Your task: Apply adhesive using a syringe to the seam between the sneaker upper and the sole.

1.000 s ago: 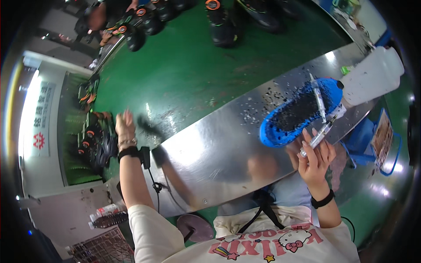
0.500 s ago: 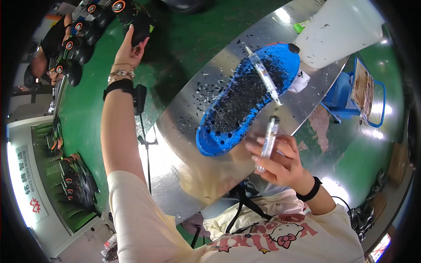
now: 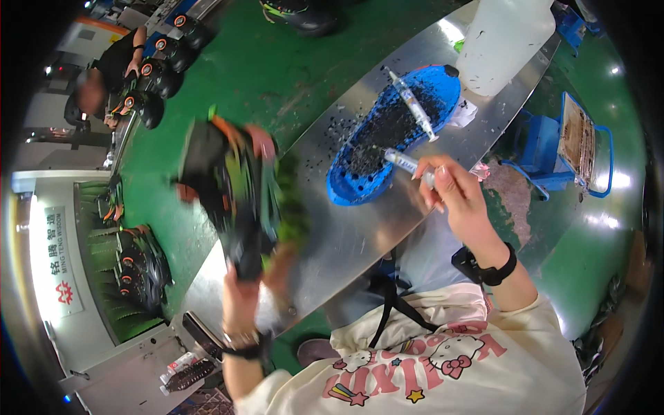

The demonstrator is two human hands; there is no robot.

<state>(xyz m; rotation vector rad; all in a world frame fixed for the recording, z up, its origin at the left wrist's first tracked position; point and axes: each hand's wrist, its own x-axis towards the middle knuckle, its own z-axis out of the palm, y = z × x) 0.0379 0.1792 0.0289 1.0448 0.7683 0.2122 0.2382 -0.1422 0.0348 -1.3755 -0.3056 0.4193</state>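
Observation:
My left hand (image 3: pixel 241 296) grips a black, green and orange shoe (image 3: pixel 223 187) by one end and holds it up over the table's left edge. The shoe is blurred by motion. In my right hand (image 3: pixel 456 200) is a syringe (image 3: pixel 400 160), its tip pointing left over the near part of a blue shoe-shaped tray (image 3: pixel 349 191). Black crumbs (image 3: pixel 398 124) cover much of the tray. A second syringe (image 3: pixel 416 109) lies across it, apart from my hands.
The tray rests on a metal table (image 3: pixel 332 252) strewn with black bits. Behind it stands a white plastic container (image 3: pixel 503 48), with crumpled white paper (image 3: pixel 463 113) nearby. A blue chair (image 3: pixel 553 149) is at right. Several shoes (image 3: pixel 160 77) line a rack near a co-worker (image 3: pixel 114 66).
My left hand has brought the shoe from the far left rack back toward me, over the table's edge. My right hand has moved up with its syringe, now over the tray.

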